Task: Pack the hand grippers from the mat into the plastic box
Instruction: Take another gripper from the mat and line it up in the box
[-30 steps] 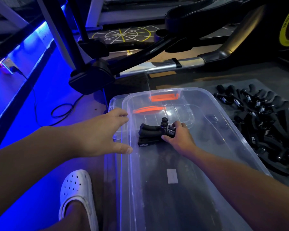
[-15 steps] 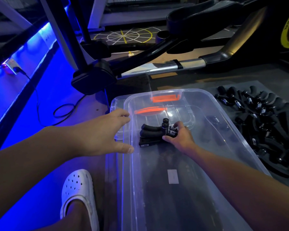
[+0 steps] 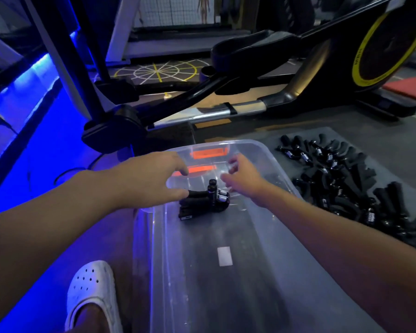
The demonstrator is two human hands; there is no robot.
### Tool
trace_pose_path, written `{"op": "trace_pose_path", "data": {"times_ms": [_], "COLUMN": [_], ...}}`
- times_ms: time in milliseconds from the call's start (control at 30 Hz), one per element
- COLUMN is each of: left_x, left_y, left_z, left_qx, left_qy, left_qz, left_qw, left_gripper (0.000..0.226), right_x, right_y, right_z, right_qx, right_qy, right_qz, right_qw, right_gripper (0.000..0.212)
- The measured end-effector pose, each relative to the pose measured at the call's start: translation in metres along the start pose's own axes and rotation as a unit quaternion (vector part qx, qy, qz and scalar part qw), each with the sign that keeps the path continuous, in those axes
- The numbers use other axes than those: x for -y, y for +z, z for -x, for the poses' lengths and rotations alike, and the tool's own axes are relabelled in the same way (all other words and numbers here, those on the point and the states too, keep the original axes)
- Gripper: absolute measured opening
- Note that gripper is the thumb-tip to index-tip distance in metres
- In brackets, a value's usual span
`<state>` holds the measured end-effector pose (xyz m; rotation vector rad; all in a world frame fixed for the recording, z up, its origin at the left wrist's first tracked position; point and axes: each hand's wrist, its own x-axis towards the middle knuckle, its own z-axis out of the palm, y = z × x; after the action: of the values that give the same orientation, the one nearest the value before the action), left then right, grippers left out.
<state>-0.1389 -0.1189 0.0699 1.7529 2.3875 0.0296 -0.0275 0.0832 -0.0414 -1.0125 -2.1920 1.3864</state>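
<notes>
Right hand [image 3: 243,181] is held spread, empty, above hand grippers [image 3: 202,204] laid far inside the plastic box [image 3: 262,284]; left hand [image 3: 149,179] is poised relaxed at its rim, perhaps steadying.

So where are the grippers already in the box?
Head view: the hand grippers lie on the plastic box floor near its far end, between the left hand and right hand.

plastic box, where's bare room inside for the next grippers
Bare: the plastic box floor from the packed grippers toward you, around the white label. Crowded: the far end under the left hand and right hand; the mat pile.
</notes>
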Motion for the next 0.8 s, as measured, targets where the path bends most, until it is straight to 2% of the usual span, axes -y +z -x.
{"op": "trace_pose_path", "data": {"times_ms": [67,200,300,400,567,667,800], "left_x": [-0.016,-0.056,-0.086,-0.113,-0.148,-0.167,-0.178], "left_y": [-0.004,-0.006,0.001,0.010,0.032,0.043,0.054], "left_z": [-0.007,-0.020,-0.028,-0.036,-0.054,-0.060,-0.065], "left_qx": [-0.036,-0.072,-0.082,-0.078,-0.049,-0.042,-0.012], "left_qy": [0.012,0.035,0.067,0.104,0.141,0.140,0.149], "left_qz": [0.003,0.016,0.016,0.009,-0.002,-0.026,-0.052], "left_qw": [0.999,0.997,0.994,0.991,0.989,0.989,0.987], "left_gripper": [0.053,0.047,0.046,0.041,0.077,0.090,0.091], "right_x": [0.029,0.049,0.015,-0.040,-0.130,-0.178,-0.205], "right_y": [-0.028,-0.097,-0.135,-0.160,-0.180,-0.186,-0.191], "right_z": [0.006,0.020,0.026,0.037,0.066,0.085,0.094], "right_qx": [-0.005,-0.069,-0.123,-0.142,-0.113,-0.060,-0.022], "right_qy": [-0.037,-0.075,-0.038,0.020,0.100,0.130,0.145], "right_qz": [-0.058,-0.059,-0.042,0.026,0.183,0.260,0.291], "right_qw": [0.998,0.993,0.991,0.989,0.971,0.955,0.945], "right_gripper": [0.029,0.018,0.012,0.010,0.010,0.023,0.064]}}
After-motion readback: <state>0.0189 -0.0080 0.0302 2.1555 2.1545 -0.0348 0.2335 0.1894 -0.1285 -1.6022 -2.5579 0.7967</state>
